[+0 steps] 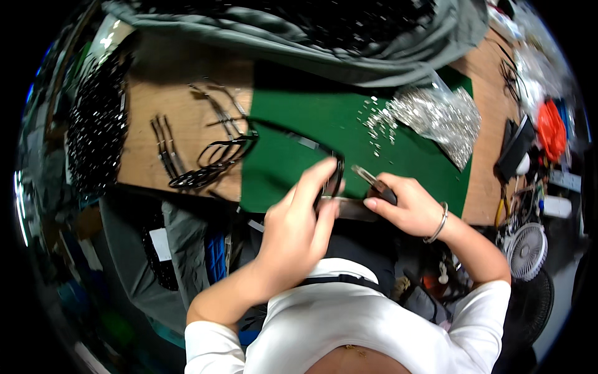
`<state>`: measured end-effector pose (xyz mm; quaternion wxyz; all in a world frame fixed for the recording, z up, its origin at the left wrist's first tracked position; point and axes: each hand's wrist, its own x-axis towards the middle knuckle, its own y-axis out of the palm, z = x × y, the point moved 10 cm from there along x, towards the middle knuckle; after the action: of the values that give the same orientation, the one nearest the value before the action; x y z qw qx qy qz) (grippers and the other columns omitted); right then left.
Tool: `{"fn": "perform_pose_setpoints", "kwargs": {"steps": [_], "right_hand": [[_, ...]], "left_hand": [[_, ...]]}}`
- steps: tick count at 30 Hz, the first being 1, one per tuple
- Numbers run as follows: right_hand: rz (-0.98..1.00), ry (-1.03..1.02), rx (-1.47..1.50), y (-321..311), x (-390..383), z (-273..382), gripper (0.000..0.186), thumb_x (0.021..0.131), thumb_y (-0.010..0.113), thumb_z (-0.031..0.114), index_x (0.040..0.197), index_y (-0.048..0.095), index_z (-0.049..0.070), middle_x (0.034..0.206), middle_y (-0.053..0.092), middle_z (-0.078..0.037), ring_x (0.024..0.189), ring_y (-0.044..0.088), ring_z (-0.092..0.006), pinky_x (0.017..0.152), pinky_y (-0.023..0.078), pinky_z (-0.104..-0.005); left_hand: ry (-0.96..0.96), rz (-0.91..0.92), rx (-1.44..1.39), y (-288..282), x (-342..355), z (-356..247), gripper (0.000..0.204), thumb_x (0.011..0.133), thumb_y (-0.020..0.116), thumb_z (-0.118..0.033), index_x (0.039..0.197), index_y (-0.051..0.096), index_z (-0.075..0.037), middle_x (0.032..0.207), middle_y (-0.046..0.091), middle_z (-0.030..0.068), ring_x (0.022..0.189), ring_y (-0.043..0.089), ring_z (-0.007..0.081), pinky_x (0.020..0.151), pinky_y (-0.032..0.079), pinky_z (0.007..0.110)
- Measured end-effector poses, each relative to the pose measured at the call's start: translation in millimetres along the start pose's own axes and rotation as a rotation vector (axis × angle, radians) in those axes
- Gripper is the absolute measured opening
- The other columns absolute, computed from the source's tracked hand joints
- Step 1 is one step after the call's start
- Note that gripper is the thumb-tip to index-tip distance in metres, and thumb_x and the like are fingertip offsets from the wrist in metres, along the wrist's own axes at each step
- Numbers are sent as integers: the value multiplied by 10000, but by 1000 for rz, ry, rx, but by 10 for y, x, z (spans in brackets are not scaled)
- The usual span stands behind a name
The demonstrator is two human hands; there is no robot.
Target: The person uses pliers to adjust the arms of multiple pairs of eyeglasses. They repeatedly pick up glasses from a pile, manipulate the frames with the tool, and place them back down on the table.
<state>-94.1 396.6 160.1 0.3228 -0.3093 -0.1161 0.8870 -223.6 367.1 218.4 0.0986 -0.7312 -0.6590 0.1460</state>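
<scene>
My left hand (299, 218) is closed on a black eyeglass frame (339, 171), whose long temple (283, 129) stretches up and left over the green mat (299, 168). In my closed right hand (402, 199) is a hand tool (380, 187) with a dark handle and a narrow metal tip; its exact kind is hard to make out. The tip points up and left, a short way from the frame. Both hands are at the mat's near edge. Several black eyeglass frames (205, 174) lie in a heap on the wooden table (149, 87), left of the mat.
A clear plastic bag (442, 115) of small silvery metal pieces spills loose pieces (378, 124) onto the mat. A grey cloth (374, 65) holding many black pieces spans the far side. More black pieces (96, 131) pile up at left; a small white fan (526, 249) stands at right.
</scene>
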Motion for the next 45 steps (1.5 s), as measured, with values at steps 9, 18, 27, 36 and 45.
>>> {"fn": "perform_pose_setpoints", "kwargs": {"steps": [9, 18, 27, 36, 45], "right_hand": [[20, -46, -28, 71, -15, 58, 234, 776, 581, 222, 825, 534, -2, 755, 567, -169, 707, 563, -315, 638, 437, -353], [-37, -221, 76, -77, -36, 323, 197, 788, 575, 192, 839, 545, 4, 780, 582, -155, 715, 577, -290, 646, 451, -336], [-110, -170, 45, 6, -114, 97, 178, 766, 589, 165, 838, 542, 9, 770, 566, -153, 713, 566, -299, 646, 447, -346], [-220, -165, -57, -169, -354, -86, 184, 737, 618, 131, 858, 550, 10, 758, 555, -119, 688, 557, -267, 627, 439, -317], [-388, -198, -689, -135, -299, 63, 463, 673, 602, 98, 1098, 453, -11, 1042, 459, -126, 770, 524, -264, 703, 407, -355]], "left_hand": [[-43, -248, 382, -928, 323, 352, 259, 873, 450, -148, 1071, 481, 16, 928, 564, 128, 732, 546, 211, 680, 437, 306], [-67, -188, 1081, -1148, 276, 723, 291, 774, 592, -251, 902, 512, -2, 817, 557, 154, 799, 523, 324, 691, 419, 371], [711, -448, 652, -345, 1204, -756, 129, 787, 558, -105, 885, 560, -21, 855, 582, 118, 800, 547, 285, 689, 433, 342], [649, -528, 343, -594, 1419, -1142, 200, 882, 482, -202, 851, 597, -42, 779, 608, 52, 696, 573, 117, 615, 441, 226], [428, 204, -616, -704, 187, -1069, 438, 942, 242, -227, 1281, 257, 50, 839, 520, 113, 433, 439, 92, 417, 389, 206]]}}
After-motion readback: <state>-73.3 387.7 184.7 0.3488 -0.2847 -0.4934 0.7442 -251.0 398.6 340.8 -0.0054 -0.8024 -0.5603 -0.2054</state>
